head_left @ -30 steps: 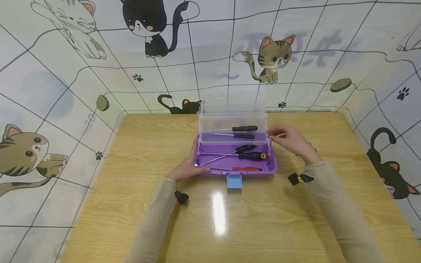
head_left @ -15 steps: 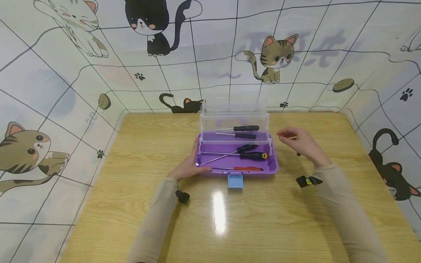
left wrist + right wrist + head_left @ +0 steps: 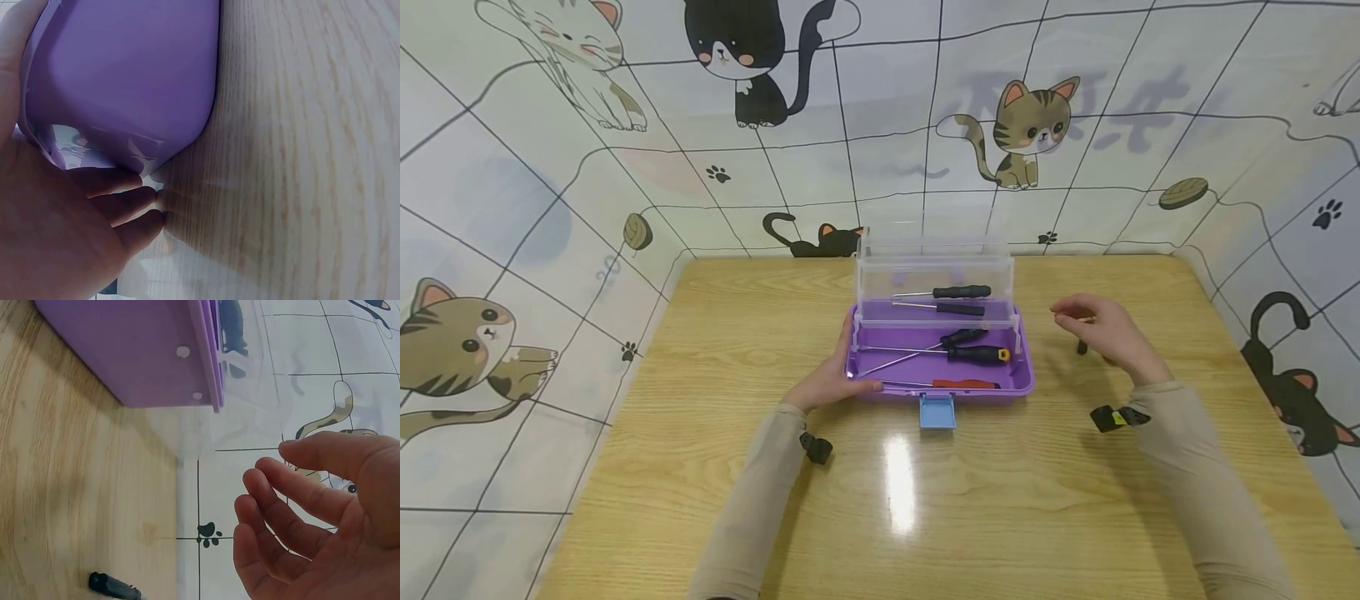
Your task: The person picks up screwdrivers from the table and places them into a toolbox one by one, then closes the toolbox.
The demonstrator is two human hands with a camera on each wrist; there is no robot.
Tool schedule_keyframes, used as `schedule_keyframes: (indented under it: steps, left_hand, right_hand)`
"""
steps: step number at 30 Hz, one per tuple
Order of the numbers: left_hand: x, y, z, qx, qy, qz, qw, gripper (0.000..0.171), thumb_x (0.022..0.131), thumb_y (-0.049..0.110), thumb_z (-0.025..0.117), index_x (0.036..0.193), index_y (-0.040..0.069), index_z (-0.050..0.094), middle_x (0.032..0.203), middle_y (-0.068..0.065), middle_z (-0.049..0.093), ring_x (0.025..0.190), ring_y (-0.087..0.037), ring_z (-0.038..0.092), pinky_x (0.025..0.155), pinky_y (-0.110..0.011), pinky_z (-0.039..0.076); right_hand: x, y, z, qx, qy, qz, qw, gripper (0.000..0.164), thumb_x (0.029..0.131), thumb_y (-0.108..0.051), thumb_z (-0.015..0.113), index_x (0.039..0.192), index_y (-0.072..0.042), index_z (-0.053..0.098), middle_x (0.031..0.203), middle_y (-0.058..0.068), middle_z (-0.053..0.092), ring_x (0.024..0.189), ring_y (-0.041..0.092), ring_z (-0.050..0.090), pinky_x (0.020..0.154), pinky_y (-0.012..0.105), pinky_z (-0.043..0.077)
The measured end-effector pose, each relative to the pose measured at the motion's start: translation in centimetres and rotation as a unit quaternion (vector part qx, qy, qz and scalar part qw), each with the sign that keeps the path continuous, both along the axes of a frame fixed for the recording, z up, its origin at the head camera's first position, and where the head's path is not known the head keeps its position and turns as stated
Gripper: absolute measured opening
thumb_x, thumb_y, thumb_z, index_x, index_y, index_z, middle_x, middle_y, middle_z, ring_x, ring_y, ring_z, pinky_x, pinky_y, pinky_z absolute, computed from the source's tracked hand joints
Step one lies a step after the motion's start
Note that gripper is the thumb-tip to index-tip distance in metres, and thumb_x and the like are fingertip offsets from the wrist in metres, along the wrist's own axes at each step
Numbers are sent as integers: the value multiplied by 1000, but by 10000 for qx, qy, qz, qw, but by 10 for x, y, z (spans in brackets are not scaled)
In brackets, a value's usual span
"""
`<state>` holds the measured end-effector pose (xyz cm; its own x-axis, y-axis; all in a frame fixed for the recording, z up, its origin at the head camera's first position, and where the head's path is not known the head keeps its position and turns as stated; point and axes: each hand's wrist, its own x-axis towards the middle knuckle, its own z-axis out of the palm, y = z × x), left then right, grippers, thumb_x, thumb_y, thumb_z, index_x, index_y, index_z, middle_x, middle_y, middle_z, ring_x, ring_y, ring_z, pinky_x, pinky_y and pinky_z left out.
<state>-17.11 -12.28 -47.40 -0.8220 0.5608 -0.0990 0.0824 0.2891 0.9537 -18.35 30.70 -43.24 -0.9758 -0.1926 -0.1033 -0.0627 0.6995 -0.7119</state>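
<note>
A purple toolbox point(image 3: 985, 397) stands on the table, its clear lid point(image 3: 934, 271) raised and its blue latch point(image 3: 937, 413) hanging in front. My left hand point(image 3: 826, 386) grips the box's left end, thumb at the front rim and fingers round the side. Inside lie a black screwdriver with a yellow end point(image 3: 976, 356), another black screwdriver point(image 3: 964, 337) crossing it, and a red-handled screwdriver point(image 3: 966, 385). Two black screwdrivers point(image 3: 962, 292) rest higher, in the back part. My right hand point(image 3: 1105, 329) is raised right of the box, fingers loosely bent, holding nothing.
A small black-handled tool point(image 3: 112, 586) lies on the wooden table point(image 3: 700, 400) beneath the right hand, partly hidden by it. Cat-patterned wall sheets point(image 3: 887, 125) stand behind the table and at both sides.
My right hand has left the box's right back corner and moved right, uncovering part of the black-handled tool. The left hand keeps its hold on the toolbox.
</note>
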Motion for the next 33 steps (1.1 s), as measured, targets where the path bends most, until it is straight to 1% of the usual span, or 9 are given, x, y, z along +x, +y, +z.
schedule_keyframes:
  steps: [7, 14, 17, 22, 24, 29, 31, 33]
  left_hand:
    - [-1, 0, -2, -7, 51, -13, 10000, 125, 80, 7, 78, 150, 24, -24, 159, -16, -13, 142, -44, 7, 113, -54, 12]
    - [0, 0, 0, -74, 8, -6, 10000, 124, 81, 8, 77, 150, 24, -25, 159, -15, -13, 143, -42, 5, 113, -55, 12]
    - [0, 0, 1, -90, -24, -14, 10000, 124, 81, 9, 77, 149, 26, -25, 159, -14, -14, 143, -41, 4, 113, -54, 12]
    - [-1, 0, 1, -43, -11, -38, 10000, 124, 81, 8, 77, 149, 27, -25, 159, -14, -14, 143, -42, 5, 113, -54, 12]
    - [-1, 0, 1, -33, 11, -35, 10000, 124, 81, 8, 77, 149, 27, -24, 159, -14, -13, 143, -43, 6, 113, -54, 12]
    - [-1, 0, 1, -70, 4, -23, 10000, 124, 81, 8, 77, 149, 27, -25, 159, -14, -14, 143, -41, 5, 113, -53, 12]
    - [0, 0, 1, -104, 0, -12, 9999, 124, 81, 9, 77, 149, 27, -25, 159, -14, -14, 143, -41, 5, 113, -53, 11]
    - [0, 0, 2, -140, 8, -9, 9999, 124, 81, 9, 77, 149, 27, -25, 159, -14, -14, 143, -41, 6, 113, -53, 12]
  right_hand:
    - [2, 7, -4, 56, 93, -104, 9999, 36, 101, -23, 52, 122, 6, 58, 120, 27, 58, 111, 41, 51, 90, 54, 41]
    - [3, 17, -10, 68, 68, -199, 9998, 37, 101, -23, 52, 123, 6, 58, 119, 28, 58, 110, 40, 51, 91, 54, 39]
    - [5, 20, -12, 114, 1, -271, 9996, 39, 101, -26, 51, 124, 6, 57, 120, 27, 58, 110, 37, 51, 90, 51, 39]
    - [9, 27, -14, 119, -10, -369, 9992, 41, 101, -28, 50, 125, 5, 57, 119, 25, 58, 107, 34, 50, 83, 41, 41]
    - [10, 30, -16, 113, -21, -415, 9991, 41, 102, -28, 50, 125, 6, 56, 120, 26, 57, 108, 35, 50, 82, 42, 41]
    - [11, 38, -20, 144, -88, -577, 9982, 41, 102, -25, 48, 127, 6, 54, 124, 29, 54, 114, 42, 47, 87, 51, 40]
    - [12, 40, -23, 164, -68, -647, 9977, 41, 102, -25, 49, 128, 7, 54, 125, 30, 53, 114, 43, 47, 86, 52, 41]
    - [12, 42, -26, 165, -12, -731, 9972, 41, 102, -24, 50, 127, 7, 54, 124, 30, 53, 113, 44, 48, 84, 49, 42]
